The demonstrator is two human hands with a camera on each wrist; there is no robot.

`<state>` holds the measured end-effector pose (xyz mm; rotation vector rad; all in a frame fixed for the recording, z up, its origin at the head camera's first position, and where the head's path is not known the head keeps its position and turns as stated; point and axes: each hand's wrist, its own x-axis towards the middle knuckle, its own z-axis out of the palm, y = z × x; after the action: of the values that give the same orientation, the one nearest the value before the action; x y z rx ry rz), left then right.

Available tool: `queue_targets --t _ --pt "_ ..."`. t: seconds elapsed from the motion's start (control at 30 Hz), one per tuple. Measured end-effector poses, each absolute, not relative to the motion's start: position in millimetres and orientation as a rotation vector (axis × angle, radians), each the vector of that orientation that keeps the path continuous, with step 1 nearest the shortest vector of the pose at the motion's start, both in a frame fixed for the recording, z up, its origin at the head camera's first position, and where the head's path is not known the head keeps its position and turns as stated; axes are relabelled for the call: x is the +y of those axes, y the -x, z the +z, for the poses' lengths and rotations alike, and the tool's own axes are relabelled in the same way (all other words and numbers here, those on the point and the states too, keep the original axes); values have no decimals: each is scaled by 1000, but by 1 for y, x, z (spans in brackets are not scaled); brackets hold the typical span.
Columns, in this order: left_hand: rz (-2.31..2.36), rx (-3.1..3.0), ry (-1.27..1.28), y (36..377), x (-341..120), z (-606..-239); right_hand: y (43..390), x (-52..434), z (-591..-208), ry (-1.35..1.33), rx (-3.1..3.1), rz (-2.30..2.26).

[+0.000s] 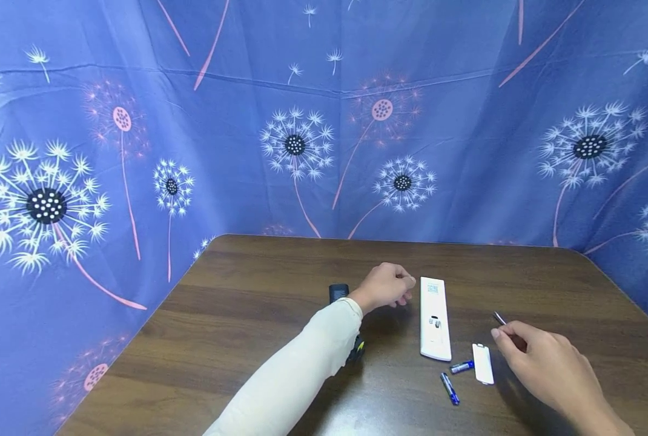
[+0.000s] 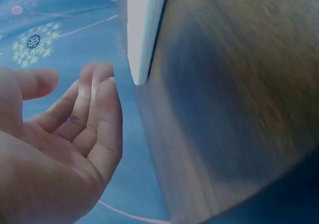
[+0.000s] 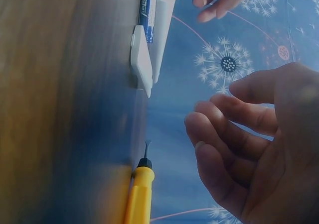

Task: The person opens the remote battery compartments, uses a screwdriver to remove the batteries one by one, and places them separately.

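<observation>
Right wrist cam: yellow screwdriver (image 3: 138,196), unseen from head.

The table (image 1: 247,315) before me is of dark brown wood with a visible grain. On it, at my right side, lies a small white battery cover (image 1: 482,363). One blue AAA battery (image 1: 461,366) lies just beside its left edge, and a second blue battery (image 1: 450,388) lies near, a little closer to me. Behind and around the table hangs a blue cloth (image 1: 302,121) printed with white and pink dandelions.
</observation>
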<state>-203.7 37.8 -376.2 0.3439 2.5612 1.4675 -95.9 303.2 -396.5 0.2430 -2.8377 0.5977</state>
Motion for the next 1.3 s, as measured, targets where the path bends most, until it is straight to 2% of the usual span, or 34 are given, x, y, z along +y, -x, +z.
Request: queue_targets --t 0.27,0.5,0.8,1.3 --pt "1439 2506 -380 202 15 -371 97 301 -395 -216 -2855 591" --pt "1210 2587 -407 199 -6 -368 93 300 -397 -202 -2828 585" --pt "1067 2722 -424 198 -32 -379 92 295 -396 -227 -2800 583" --pt "561 3019 -231 194 -65 -383 94 296 -396 -235 -2765 565"
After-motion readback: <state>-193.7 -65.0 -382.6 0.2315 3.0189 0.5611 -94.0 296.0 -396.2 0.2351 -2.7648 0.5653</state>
